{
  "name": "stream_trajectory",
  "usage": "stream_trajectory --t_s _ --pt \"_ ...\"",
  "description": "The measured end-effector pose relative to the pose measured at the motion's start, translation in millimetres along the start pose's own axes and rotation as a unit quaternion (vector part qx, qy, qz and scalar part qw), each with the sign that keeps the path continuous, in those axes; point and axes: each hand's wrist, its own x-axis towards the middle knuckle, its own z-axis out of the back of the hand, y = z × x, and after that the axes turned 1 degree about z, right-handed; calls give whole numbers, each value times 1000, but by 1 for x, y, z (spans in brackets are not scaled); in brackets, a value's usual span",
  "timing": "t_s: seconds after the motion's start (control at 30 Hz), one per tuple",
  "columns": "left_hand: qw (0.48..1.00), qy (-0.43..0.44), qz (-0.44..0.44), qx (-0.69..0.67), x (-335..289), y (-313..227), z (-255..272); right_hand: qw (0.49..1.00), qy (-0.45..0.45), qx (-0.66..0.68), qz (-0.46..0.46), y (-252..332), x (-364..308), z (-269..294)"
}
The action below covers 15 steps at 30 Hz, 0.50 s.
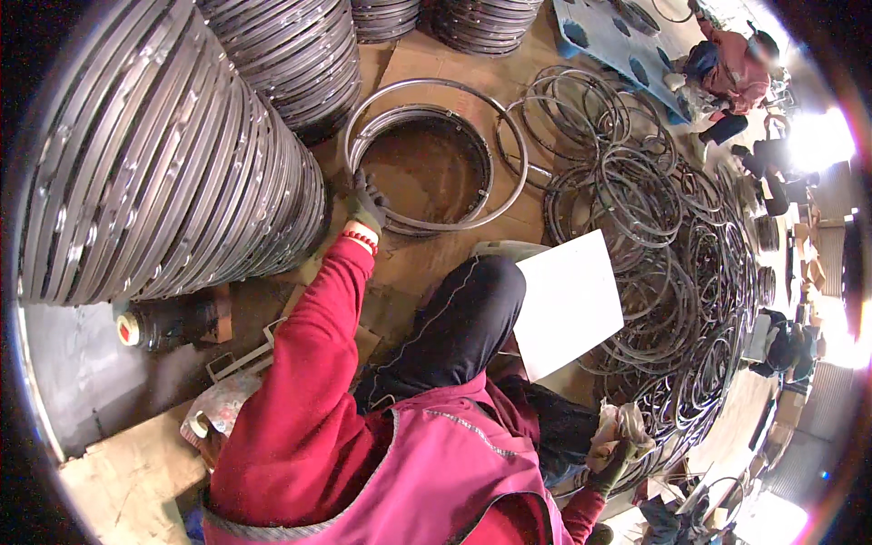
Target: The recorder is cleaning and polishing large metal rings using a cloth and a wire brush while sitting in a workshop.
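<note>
My left hand point(367, 202), in a dark glove, is closed on the left edge of a large bare metal ring point(517, 145). That ring lies tilted over a low pile of similar rings point(484, 159) on the brown cardboard. Down at the lower right, my right hand point(618, 461), also gloved, grips a crumpled pale rag point(621, 431). Most of its fingers are hidden by the cloth. Between my knee and the loose rings is a flat white sheet or board point(570, 304).
Tall stacks of metal rings point(173, 163) stand close on my left. A tangled heap of loose rings point(672, 282) covers the floor to the right. Beyond it another person point(740, 68) sits near a blue board point(613, 54). A dark cylindrical thing point(173, 325) lies below the nearest stack.
</note>
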Motion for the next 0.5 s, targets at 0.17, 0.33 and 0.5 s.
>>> stream_trajectory --t_s 0.17,0.33,0.5 --pt "998 -50 -13 -19 34 20 24 989 48 126 -65 -24 -5 21" --pt "998 -53 -6 -28 61 23 49 955 95 253 -125 -41 -17 66" --pt "999 -35 -24 -16 67 30 52 902 125 373 -180 -50 -3 89"
